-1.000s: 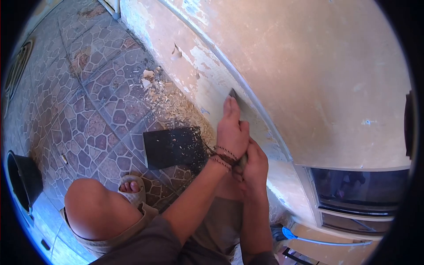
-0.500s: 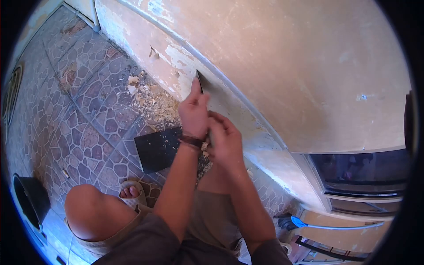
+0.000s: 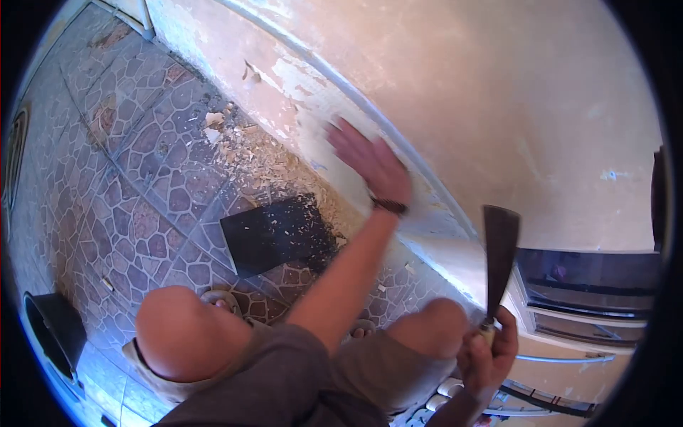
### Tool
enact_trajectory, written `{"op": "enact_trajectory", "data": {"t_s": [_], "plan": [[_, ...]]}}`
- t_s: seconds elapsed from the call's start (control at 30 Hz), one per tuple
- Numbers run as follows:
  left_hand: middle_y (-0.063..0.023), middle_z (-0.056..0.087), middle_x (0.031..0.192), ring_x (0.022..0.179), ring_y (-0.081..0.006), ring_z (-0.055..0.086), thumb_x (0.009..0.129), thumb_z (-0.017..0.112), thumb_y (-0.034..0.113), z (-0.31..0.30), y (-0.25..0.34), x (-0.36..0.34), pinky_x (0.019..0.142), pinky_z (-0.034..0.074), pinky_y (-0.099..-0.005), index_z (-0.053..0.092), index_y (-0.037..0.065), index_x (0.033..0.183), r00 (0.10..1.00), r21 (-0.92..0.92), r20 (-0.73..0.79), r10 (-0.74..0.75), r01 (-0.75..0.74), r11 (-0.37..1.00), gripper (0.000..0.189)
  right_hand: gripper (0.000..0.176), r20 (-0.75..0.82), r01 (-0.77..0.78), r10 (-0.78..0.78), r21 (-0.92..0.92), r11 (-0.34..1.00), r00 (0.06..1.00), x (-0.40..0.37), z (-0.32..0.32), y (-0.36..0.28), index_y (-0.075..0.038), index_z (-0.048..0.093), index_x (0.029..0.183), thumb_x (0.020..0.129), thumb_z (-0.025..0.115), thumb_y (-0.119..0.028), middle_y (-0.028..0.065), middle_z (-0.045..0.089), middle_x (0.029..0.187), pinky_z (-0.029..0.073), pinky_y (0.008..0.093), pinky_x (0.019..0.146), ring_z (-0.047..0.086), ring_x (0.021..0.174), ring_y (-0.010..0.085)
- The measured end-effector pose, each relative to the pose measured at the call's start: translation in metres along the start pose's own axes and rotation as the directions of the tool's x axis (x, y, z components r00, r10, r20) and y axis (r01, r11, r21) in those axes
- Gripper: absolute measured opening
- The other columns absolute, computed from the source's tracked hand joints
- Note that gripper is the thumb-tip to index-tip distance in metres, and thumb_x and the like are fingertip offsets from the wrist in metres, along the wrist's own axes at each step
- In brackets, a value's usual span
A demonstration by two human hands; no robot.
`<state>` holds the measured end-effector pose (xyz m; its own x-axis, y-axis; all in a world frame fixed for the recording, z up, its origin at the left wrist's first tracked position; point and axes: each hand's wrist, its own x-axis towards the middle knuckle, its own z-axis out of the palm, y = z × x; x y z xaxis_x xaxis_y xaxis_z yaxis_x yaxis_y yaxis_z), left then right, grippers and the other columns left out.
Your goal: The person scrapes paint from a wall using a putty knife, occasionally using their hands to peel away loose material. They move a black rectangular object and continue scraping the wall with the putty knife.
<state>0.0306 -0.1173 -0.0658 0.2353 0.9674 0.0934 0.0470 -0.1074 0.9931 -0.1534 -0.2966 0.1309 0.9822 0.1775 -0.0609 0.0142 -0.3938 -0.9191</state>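
Flat against the lower wall (image 3: 320, 132), where the paint has come off, lies my left hand (image 3: 373, 162), its fingers spread and slightly blurred. At the lower right my right hand (image 3: 489, 350) is wrapped round the light handle of a scraper (image 3: 501, 249), whose dark, wide blade points up, away from the wall's base. Paint chips (image 3: 260, 160) are heaped on the floor along the foot of the wall. A dark flat sheet (image 3: 267, 235), sprinkled with chips, lies on the floor below my left hand.
A black bucket (image 3: 55, 333) stands at the lower left on the stone-patterned floor (image 3: 135, 235). A ledge (image 3: 348, 89) runs along the wall. A dark window (image 3: 587, 279) is at the right. My bent knees are at the bottom.
My right hand has moved away from the wall to the lower right with the scraper. My left hand has left the scraper and now lies spread on the wall, farther right.
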Motion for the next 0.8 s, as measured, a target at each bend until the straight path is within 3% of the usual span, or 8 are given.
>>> {"op": "enact_trajectory", "data": {"t_s": [0.03, 0.13, 0.2, 0.3, 0.43, 0.47, 0.7, 0.8], "plan": [[-0.0293, -0.002, 0.149, 0.139, -0.0435, -0.001, 0.098, 0.027, 0.029, -0.001, 0.007, -0.028, 0.112, 0.000, -0.0515, 0.006, -0.007, 0.143, 0.998, -0.061, 0.049, -0.046, 0.049, 0.997, 0.062, 0.049, -0.023, 0.013, -0.012, 0.005, 1.000, 1.000, 0.000, -0.008, 0.003, 0.000, 0.040, 0.127, 0.083, 0.061, -0.008, 0.0026, 0.051, 0.064, 0.026, 0.0151, 0.036, 0.037, 0.042, 0.0017], [-0.0301, -0.003, 0.149, 0.139, -0.0437, -0.004, 0.097, 0.032, 0.034, -0.002, -0.006, -0.145, 0.110, -0.002, -0.0551, 0.003, -0.011, 0.141, 0.925, -0.126, 0.351, 0.146, -0.107, 0.986, 0.069, 0.050, -0.064, -0.048, 0.042, -0.108, 0.993, 0.997, 0.010, 0.011, -0.006, 0.000, 0.040, 0.126, 0.083, 0.062, -0.013, 0.0013, 0.050, 0.063, 0.025, 0.0149, 0.035, 0.037, 0.042, 0.0012], [-0.0321, -0.006, 0.148, 0.138, -0.0452, -0.006, 0.096, 0.034, 0.039, -0.034, -0.010, -0.175, 0.109, -0.002, -0.0580, 0.002, -0.010, 0.142, 0.718, -0.043, 0.673, 0.175, -0.198, 0.979, 0.074, 0.047, 0.003, -0.026, 0.027, -0.203, 0.979, 1.000, 0.020, 0.024, -0.009, 0.003, 0.042, 0.123, 0.084, 0.063, -0.015, -0.0006, 0.048, 0.063, 0.025, 0.0153, 0.035, 0.036, 0.042, 0.0008], [-0.0323, -0.007, 0.148, 0.138, -0.0460, -0.005, 0.097, 0.033, 0.036, -0.035, -0.022, -0.143, 0.110, 0.000, -0.0555, 0.001, -0.008, 0.142, 0.842, -0.096, 0.523, -0.132, 0.212, 0.973, 0.071, 0.045, 0.058, 0.020, -0.007, -0.229, 0.973, 0.998, 0.028, 0.029, -0.006, 0.004, 0.044, 0.122, 0.085, 0.062, -0.014, -0.0018, 0.048, 0.061, 0.025, 0.0155, 0.036, 0.036, 0.041, 0.0009], [-0.0289, -0.001, 0.150, 0.138, -0.0469, -0.004, 0.097, 0.034, 0.031, -0.020, -0.026, -0.002, 0.111, -0.001, -0.0517, 0.004, -0.006, 0.144, 0.992, -0.199, 0.125, -0.002, 0.027, 0.980, 0.066, 0.041, 0.066, -0.072, 0.088, -0.208, 0.976, 0.994, 0.030, 0.034, 0.001, 0.004, 0.045, 0.122, 0.086, 0.060, -0.009, 0.0028, 0.056, 0.074, 0.031, 0.0165, 0.050, 0.044, 0.057, 0.0024], [-0.0284, -0.001, 0.150, 0.138, -0.0470, -0.004, 0.097, 0.034, 0.030, -0.023, -0.025, 0.021, 0.111, -0.001, -0.0518, 0.004, -0.006, 0.144, 0.994, -0.221, 0.113, 0.011, 0.014, 0.975, 0.066, 0.041, 0.071, -0.119, 0.135, -0.196, 0.973, 0.988, 0.029, 0.033, 0.005, 0.004, 0.045, 0.123, 0.086, 0.059, -0.007, 0.0054, 0.061, 0.081, 0.035, 0.0170, 0.057, 0.049, 0.064, 0.0031], [-0.0277, 0.005, 0.150, 0.139, -0.0431, 0.000, 0.098, 0.038, 0.022, -0.056, -0.007, 0.080, 0.113, 0.004, -0.0458, 0.011, -0.005, 0.144, 0.929, -0.253, 0.150, 0.339, -0.295, 0.921, 0.060, 0.043, 0.111, -0.220, 0.233, -0.121, 0.968, 0.966, 0.016, 0.038, 0.045, 0.001, 0.041, 0.128, 0.090, 0.055, -0.013, 0.0056, 0.058, 0.073, 0.036, 0.0172, 0.042, 0.047, 0.050, 0.0047], [-0.0311, 0.032, 0.140, 0.134, -0.0412, 0.027, 0.095, 0.047, 0.021, -0.078, -0.012, 0.053, 0.110, 0.019, -0.0467, 0.034, -0.007, 0.136, 0.865, -0.319, 0.274, 0.421, -0.332, 0.888, 0.052, 0.047, 0.132, -0.208, 0.226, -0.134, 0.969, 0.965, 0.024, 0.058, 0.031, 0.000, 0.038, 0.134, 0.093, 0.051, -0.018, 0.0062, 0.058, 0.075, 0.038, 0.0174, 0.042, 0.046, 0.050, 0.0050]]}}
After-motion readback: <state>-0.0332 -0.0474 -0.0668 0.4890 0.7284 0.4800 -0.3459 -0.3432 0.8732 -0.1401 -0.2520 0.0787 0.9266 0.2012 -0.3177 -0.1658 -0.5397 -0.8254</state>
